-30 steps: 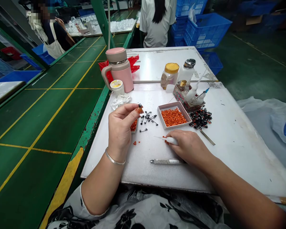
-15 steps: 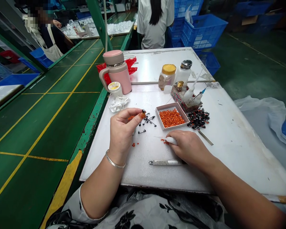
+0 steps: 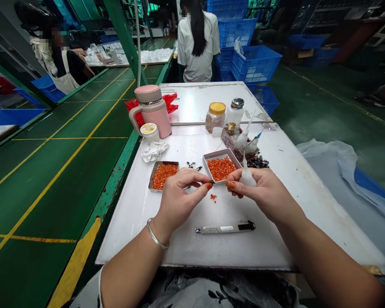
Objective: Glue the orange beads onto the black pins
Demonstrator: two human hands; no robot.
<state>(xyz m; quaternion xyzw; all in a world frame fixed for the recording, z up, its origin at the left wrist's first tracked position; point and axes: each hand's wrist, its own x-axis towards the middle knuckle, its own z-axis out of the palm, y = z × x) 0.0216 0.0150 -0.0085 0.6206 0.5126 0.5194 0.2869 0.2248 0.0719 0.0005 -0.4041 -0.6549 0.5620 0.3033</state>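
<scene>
My left hand [image 3: 179, 190] pinches a small black part [image 3: 212, 182] between thumb and forefinger, just before the front edge of a shallow box [image 3: 205, 165] of orange pieces. Close on its right, my right hand [image 3: 266, 188] is closed around a white squeeze bottle [image 3: 247, 177], its thin nozzle pointing up. The right fingertips are pressed together; whether they pinch anything besides the bottle I cannot tell. A second box [image 3: 152, 182] of orange pieces lies beyond my left hand, partly covered by it. Several loose orange pieces [image 3: 213, 197] lie below the hands.
Black parts [image 3: 192, 165] lie between the boxes, and a pile [image 3: 259, 161] of them behind my right hand. A slim grey tool [image 3: 226, 228] lies in front. Behind stand a pink mug [image 3: 158, 115], jars [image 3: 215, 116] and a bottle tray [image 3: 229, 141]. Two people are farther off.
My right hand has risen toward the left one, and the bottle's nozzle has turned from leftward to upward. My left hand has moved right and lower, uncovering the left box. The view has shifted.
</scene>
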